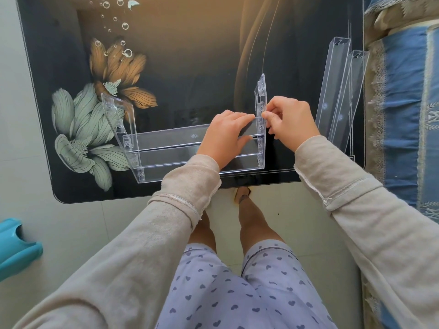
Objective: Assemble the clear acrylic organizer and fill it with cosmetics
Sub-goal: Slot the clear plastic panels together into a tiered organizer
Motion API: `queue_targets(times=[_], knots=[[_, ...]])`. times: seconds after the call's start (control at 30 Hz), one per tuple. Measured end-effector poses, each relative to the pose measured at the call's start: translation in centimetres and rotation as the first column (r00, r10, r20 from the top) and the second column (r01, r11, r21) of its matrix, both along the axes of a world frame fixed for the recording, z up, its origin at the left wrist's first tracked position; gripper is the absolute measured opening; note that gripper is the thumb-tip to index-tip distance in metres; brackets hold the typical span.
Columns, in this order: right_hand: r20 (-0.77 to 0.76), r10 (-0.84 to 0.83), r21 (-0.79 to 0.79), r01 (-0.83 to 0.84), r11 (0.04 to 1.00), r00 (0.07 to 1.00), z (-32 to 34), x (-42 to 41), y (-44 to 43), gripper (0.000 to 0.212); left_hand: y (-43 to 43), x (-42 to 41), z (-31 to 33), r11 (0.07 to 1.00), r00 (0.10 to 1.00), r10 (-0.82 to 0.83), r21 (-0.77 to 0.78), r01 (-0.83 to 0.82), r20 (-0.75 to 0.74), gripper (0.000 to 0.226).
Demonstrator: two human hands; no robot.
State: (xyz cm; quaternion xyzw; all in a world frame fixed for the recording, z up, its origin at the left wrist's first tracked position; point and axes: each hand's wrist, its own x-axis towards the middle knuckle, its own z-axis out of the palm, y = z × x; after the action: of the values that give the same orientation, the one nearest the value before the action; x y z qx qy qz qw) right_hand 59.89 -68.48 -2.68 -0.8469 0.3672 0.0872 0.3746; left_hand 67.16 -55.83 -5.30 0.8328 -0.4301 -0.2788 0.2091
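The dark glass table [190, 55], printed with large flowers and bubbles, carries everything, and a bed with blue patterned covers [401, 103] runs along its edge beyond the right hand. Just under both hands, close to the table's near edge, stands the partly built clear acrylic organizer [166, 148]. Its long axis lies left to right, parallel to that edge, and its stepped trays rise away from the person with their open sides up. Only the dark table shows through the trays' clear walls. The left side panel [118, 124] leans outward, well to the left of the left hand, while the right side panel [260, 91] stands upright between the two hands. Two loose clear trays [332, 91] lie side by side just right of the right hand, their long axes pointing away from the person. The left hand [225, 136] grips the top tray [180, 136] at its right end, fingers over it and thumb in front. The right hand [291, 119] pinches the outer edge of the right side panel with curled fingertips.
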Motion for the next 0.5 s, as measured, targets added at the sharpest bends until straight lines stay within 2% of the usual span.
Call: queue_targets(times=[0.13, 0.5], knots=[[-0.005, 0.013, 0.001, -0.013, 1.0, 1.0, 0.01, 0.03, -0.02, 0.016, 0.07, 0.02, -0.01, 1.0, 1.0, -0.008, -0.026, 0.008, -0.005, 0.041], [0.01, 0.004, 0.007, -0.004, 1.0, 1.0, -0.13, -0.03, 0.15, 0.016, -0.23, -0.22, -0.54, 0.999, 1.0, 0.013, 0.044, -0.014, 0.027, 0.042]])
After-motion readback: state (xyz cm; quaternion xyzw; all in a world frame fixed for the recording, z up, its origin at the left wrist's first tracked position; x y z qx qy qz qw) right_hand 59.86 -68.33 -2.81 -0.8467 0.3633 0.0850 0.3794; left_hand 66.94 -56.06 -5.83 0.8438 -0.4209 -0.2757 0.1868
